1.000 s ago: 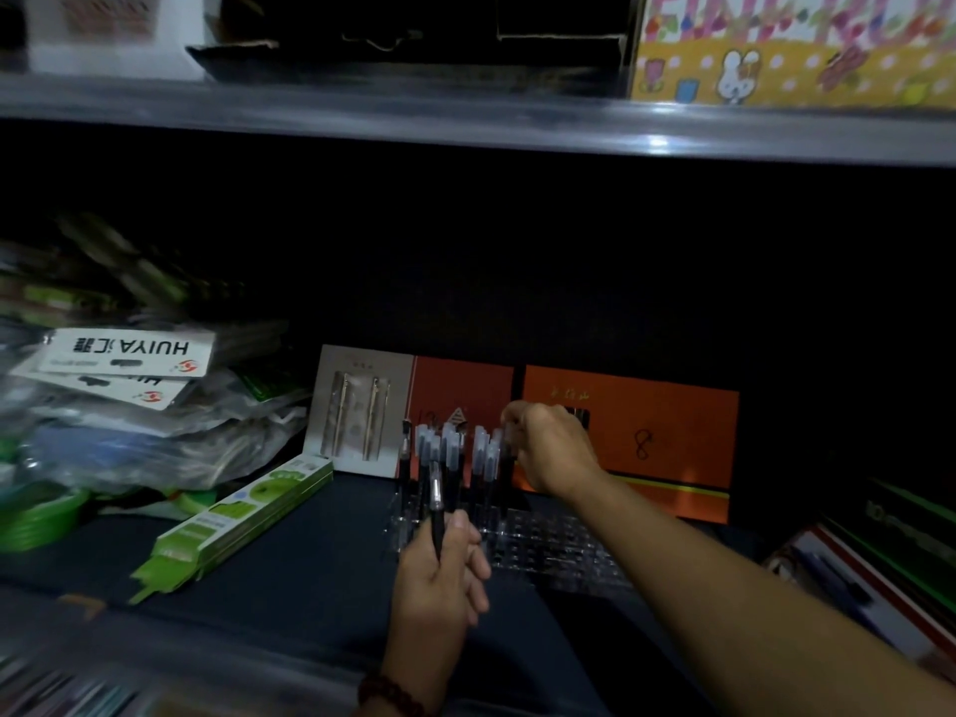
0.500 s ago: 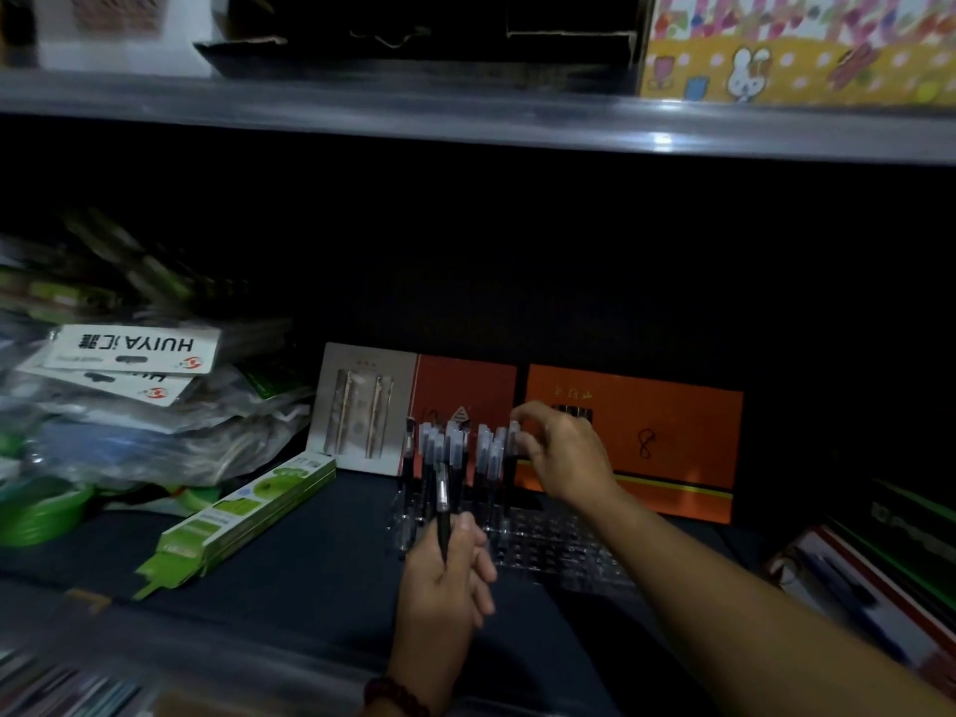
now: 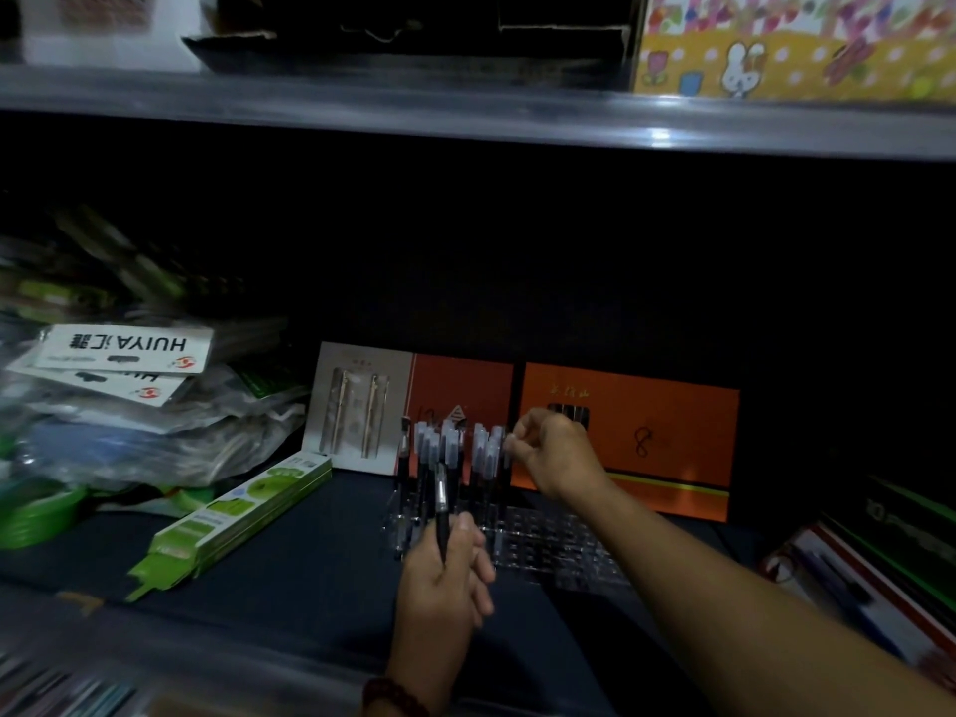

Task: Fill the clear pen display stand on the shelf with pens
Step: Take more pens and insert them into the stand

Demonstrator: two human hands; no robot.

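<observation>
Two pens held.
Your right hand [image 3: 556, 458] pinches a frosted-capped pen [image 3: 506, 460] in the clear plastic stand [image 3: 558, 545], left hand [image 3: 445, 577] grips a black pen [image 3: 441, 509]; nudging could topple neighbouring pens [image 3: 451, 447].

Left hand [image 3: 445, 577] grips pen [image 3: 441, 501]; right hand [image 3: 556, 452], outstretched, pinches another pen [image 3: 497, 447].

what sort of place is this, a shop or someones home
Most likely a stationery shop shelf. A clear pen display stand partly filled with capped pens sits on it, orange boxes stand behind it, and bagged packs with printed labels are piled at the left.
</observation>
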